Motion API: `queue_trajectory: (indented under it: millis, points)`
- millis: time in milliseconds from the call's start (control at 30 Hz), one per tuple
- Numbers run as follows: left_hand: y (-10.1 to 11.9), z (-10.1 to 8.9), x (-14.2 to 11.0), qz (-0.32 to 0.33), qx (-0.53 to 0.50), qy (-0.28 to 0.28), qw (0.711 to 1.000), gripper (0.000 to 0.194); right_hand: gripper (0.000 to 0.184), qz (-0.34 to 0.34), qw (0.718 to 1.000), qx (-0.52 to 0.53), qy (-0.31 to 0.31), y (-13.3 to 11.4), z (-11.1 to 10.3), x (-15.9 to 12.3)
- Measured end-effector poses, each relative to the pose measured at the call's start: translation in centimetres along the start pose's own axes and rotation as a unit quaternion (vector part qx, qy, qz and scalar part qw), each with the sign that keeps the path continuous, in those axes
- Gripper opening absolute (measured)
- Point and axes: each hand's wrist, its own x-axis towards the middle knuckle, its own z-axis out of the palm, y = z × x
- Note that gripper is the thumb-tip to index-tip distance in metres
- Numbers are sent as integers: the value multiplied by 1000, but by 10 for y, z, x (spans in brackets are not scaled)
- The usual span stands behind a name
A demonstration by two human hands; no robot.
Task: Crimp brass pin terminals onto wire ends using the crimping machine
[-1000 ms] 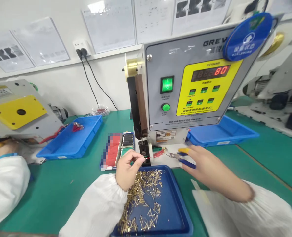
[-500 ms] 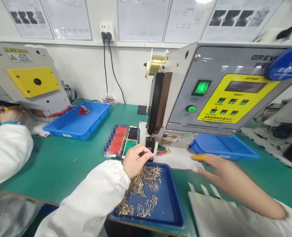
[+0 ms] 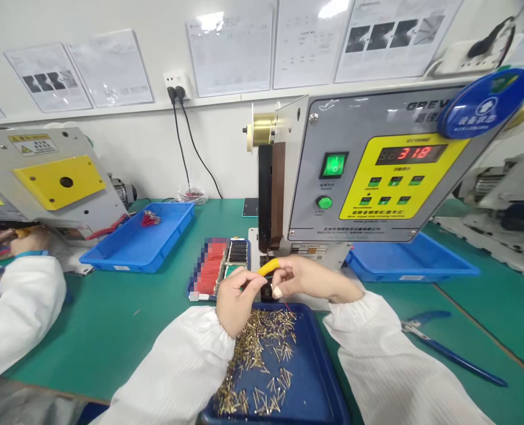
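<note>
My left hand (image 3: 235, 298) and my right hand (image 3: 308, 280) meet fingertip to fingertip just in front of the press head of the grey crimping machine (image 3: 359, 177). Both hands are closed in a pinch. A thin red wire (image 3: 287, 306) hangs down from between them, over the dark blue tray (image 3: 324, 383) of loose gold terminals (image 3: 255, 348). A yellow finger cot (image 3: 268, 267) covers my right forefinger. The machine's yellow panel reads 318.
Blue-handled pliers (image 3: 448, 349) lie on the green mat at the right. A box of red wires (image 3: 213, 274) sits left of the machine, with blue trays at the left (image 3: 124, 254) and right (image 3: 416, 268). A co-worker's white sleeve (image 3: 18, 307) is at a second machine (image 3: 53, 180).
My right hand has put the blue-handled pliers down on the mat and come back left to join my left hand at the wire. The counter changed from 80 to 318.
</note>
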Motion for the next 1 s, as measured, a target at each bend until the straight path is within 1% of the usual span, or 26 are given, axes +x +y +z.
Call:
queue_trajectory:
  millis: [100,200,267,333,367,433,533,600,667,767,867,1000]
  points:
    - [8,-5,11,52,19,53,997,22,24,7,996,72,61,12,-3,-4]
    - [18,-8,30,109,46,100,988,26,21,12,986,114,118,18,-5,-2]
    - [21,-7,42,139,53,136,979,30,19,0,982,133,135,19,-6,1]
    - [19,-4,48,161,56,158,973,31,18,-18,981,137,137,18,-6,2]
    - [16,-2,48,170,59,159,971,31,19,-26,981,138,137,17,-6,3]
    - [7,3,45,183,70,138,971,31,20,-39,979,141,141,17,-6,5]
    - [-6,8,35,190,75,96,974,29,21,-59,968,154,190,20,-4,9]
    - [-11,9,31,187,71,96,975,26,20,-73,958,155,231,23,-2,13]
    - [-15,8,30,185,81,105,974,21,19,-80,953,145,254,27,0,17]
    - [-19,6,34,201,120,98,967,15,18,-77,954,116,266,33,1,21]
    - [-24,4,38,223,151,92,959,12,16,-70,954,90,276,36,-1,21]
    - [-26,2,40,248,178,88,948,11,16,-76,957,89,265,36,-1,20]
